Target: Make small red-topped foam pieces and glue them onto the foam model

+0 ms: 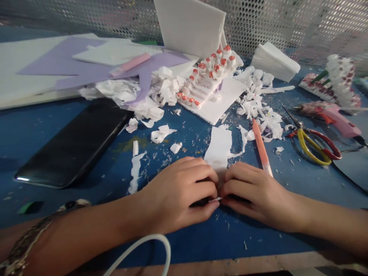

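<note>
Blue tabletop [184, 245], tan front edge nearest the person, perforated metal screen [276, 27] along the back edge. Left hand [184, 191] and right hand [255, 193] close together near the middle of the front edge, fingers curled, fingertips of both clamped on the near end of a white paper strip [220, 142]. A thin white edge shows between the thumbs; the remainder of the grip is hidden by the fingers. Far end of the strip extends away from the front edge, beyond the knuckles. Orange pen-like tool [260, 143] just beyond the right hand, slanting; contact with the hand cannot be told. Toward the right edge: scissors [313, 149] with red and yellow handles, blades slightly apart, and a pink glue gun [336, 117] behind them. Toward the left edge: black phone [71, 142], lying flat, tilted. Between phone and left hand, a narrow torn paper piece [135, 172]. Toward the back edge: crumpled paper scraps [166, 86], purple sheets [61, 61] and a white board [225, 97] bearing rows of red-tipped white pieces [214, 69]. White cable [148, 239] loops at the front edge, left of centre.
</note>
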Demonstrator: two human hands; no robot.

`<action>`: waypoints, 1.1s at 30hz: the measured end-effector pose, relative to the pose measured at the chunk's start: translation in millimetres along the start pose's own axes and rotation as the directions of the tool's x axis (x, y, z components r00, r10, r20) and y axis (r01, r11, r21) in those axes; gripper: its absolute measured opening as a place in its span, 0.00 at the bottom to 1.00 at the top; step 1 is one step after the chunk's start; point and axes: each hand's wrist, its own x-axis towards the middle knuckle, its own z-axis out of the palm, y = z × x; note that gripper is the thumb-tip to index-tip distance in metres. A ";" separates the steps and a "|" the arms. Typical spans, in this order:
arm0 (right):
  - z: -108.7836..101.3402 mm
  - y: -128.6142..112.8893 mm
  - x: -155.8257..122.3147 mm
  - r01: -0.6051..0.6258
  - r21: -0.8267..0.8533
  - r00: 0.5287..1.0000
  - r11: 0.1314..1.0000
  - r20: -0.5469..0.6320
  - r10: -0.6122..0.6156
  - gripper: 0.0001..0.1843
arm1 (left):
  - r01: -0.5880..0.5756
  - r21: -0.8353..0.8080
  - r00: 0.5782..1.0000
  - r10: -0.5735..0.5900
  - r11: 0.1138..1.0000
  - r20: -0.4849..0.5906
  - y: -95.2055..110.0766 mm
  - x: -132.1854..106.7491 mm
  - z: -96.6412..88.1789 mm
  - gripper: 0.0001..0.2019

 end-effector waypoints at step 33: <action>-2.3 -2.8 -1.8 -0.028 0.079 1.000 0.996 0.011 0.027 0.05 | 0.013 0.048 0.994 -0.019 0.999 0.109 2.2 1.0 -4.0 0.06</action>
